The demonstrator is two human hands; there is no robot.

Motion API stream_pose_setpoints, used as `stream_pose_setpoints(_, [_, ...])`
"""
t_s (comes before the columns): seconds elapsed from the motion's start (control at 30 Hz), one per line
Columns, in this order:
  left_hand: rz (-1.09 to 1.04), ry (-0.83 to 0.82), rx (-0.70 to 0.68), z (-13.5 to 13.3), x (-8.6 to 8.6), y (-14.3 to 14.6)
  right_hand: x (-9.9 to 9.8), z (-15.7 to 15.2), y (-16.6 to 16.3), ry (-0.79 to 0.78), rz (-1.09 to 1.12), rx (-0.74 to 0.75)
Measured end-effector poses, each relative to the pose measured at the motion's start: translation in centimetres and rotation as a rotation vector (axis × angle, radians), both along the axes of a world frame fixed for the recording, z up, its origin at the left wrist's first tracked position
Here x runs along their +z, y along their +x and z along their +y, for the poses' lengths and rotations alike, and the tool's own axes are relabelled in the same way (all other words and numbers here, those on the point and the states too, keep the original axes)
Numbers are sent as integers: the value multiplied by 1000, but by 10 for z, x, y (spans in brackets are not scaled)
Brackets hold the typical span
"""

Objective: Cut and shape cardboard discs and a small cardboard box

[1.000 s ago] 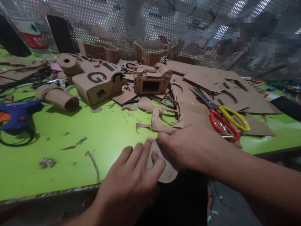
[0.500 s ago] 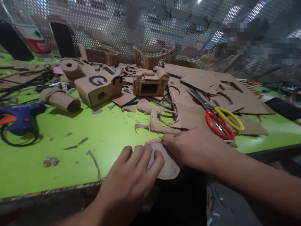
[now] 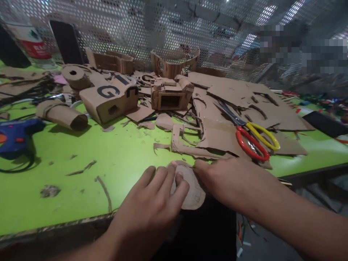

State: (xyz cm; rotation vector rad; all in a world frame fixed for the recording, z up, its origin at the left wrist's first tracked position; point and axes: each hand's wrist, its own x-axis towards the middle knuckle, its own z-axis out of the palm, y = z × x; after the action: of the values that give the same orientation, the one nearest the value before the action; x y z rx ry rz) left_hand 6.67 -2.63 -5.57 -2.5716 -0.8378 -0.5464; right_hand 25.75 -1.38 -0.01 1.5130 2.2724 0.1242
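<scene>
A round cardboard piece (image 3: 192,191) lies at the front edge of the green table (image 3: 122,156) and juts a little over it. My left hand (image 3: 154,203) rests on its left side, fingers stretched flat and pressing it down. My right hand (image 3: 225,181) is closed at the disc's right rim. Its fingertips pinch a thin stick-like tool; a dark tip shows by the rim and a thin end pokes out behind the wrist (image 3: 282,183).
Red-and-yellow scissors (image 3: 252,139) lie on cut cardboard sheets (image 3: 244,98) to the right. Behind stand a cardboard box marked G (image 3: 108,98), a cardboard camera model (image 3: 170,96) and a cardboard roll (image 3: 61,115). A blue glue gun (image 3: 16,136) sits far left. Perforated metal mesh (image 3: 163,32) backs the table.
My right hand has slid rightward and toward me along the disc's rim. The left hand has stayed pressed on the disc. The view has shifted slightly.
</scene>
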Motion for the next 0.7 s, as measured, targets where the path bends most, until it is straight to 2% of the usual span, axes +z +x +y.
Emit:
stream_pose_setpoints(0.27, [18, -59, 18, 0, 3, -5, 2, 6, 7, -27, -16, 74])
stream_pose_setpoints(0.5, [23, -92, 20, 0, 1, -6, 12, 7, 15, 81, 12, 59])
stream_pose_setpoints(0.7, [13, -125, -25, 0, -1, -9, 7, 10, 14, 100, 86, 123])
